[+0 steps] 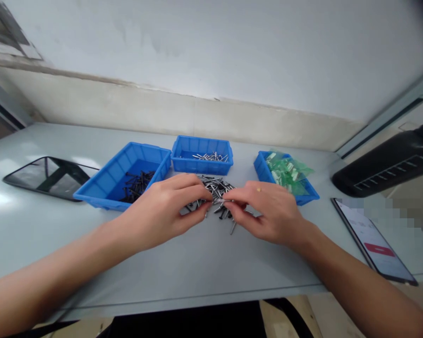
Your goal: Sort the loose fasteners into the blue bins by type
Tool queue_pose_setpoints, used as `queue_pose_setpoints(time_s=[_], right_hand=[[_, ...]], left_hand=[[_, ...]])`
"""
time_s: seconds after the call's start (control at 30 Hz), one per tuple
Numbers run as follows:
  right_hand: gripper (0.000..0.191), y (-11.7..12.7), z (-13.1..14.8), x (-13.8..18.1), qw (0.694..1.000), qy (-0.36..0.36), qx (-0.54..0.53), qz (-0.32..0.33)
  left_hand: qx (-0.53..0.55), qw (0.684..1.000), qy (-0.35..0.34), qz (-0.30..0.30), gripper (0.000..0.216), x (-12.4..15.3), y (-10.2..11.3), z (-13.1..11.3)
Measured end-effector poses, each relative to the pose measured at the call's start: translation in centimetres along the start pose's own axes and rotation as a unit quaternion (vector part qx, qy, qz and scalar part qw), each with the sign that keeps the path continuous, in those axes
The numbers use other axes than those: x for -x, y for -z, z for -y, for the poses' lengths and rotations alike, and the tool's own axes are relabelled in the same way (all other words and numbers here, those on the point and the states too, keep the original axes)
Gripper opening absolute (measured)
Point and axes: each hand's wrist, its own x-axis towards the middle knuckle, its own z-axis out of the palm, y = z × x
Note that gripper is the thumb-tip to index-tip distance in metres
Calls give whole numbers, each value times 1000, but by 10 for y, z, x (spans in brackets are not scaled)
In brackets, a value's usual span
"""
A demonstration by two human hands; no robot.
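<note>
My left hand (pixel 176 204) is closed, thumb and index finger pinched at the edge of a loose pile of metal fasteners (pixel 216 187). Whatever its fingertips grip is too small to make out. Facing it, my right hand (pixel 268 209) pinches a thin silver metal pin (pixel 227 200) lying sideways between the two sets of fingertips. The pile mixes silver pins with dark screw-like pieces, and both hands partly cover it. Behind it, a blue bin (pixel 200 166) contains silver pins (pixel 213 157). Left of that, a larger blue bin (pixel 107 203) holds black screws (pixel 137 185).
At the right, a blue bin (pixel 308 198) is filled with green-and-clear plastic packets (pixel 289 171). A lit phone (pixel 373 239) and a black bottle (pixel 384 164) are farther right. A dark glossy tablet-like panel (pixel 52 178) lies at the left. The wall (pixel 211 56) borders the grey table (pixel 215 267).
</note>
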Motion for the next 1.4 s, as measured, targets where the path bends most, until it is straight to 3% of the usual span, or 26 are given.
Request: queue_pose_setpoints(time_s=[0.27,0.43,0.67,0.8,1.07,1.23,1.4], right_hand=[[9,-1,3,0,996,83,-23,-2],[11,0,4,-1,996,89,-14,-17],[10,2,-1,1,999,16,7,-27],[10,3,-5,-1,999,-32,14,-16],[19,-1,-6,-2,987,-91,21,127],[23,-4,-1,-5,969,-92,-6,228],[23,-4,2,-8,962,-98,-26,254]], left_hand=[[40,996,-27,75,10,1,-2,1],[27,997,-31,68,12,1,0,0],[12,998,-20,57,15,1,-2,3],[-3,1000,-5,11,13,0,-1,5],[-70,995,-27,-61,11,-1,4,6],[-64,992,-103,-36,13,1,1,6],[-41,993,-109,-33,14,3,1,5]])
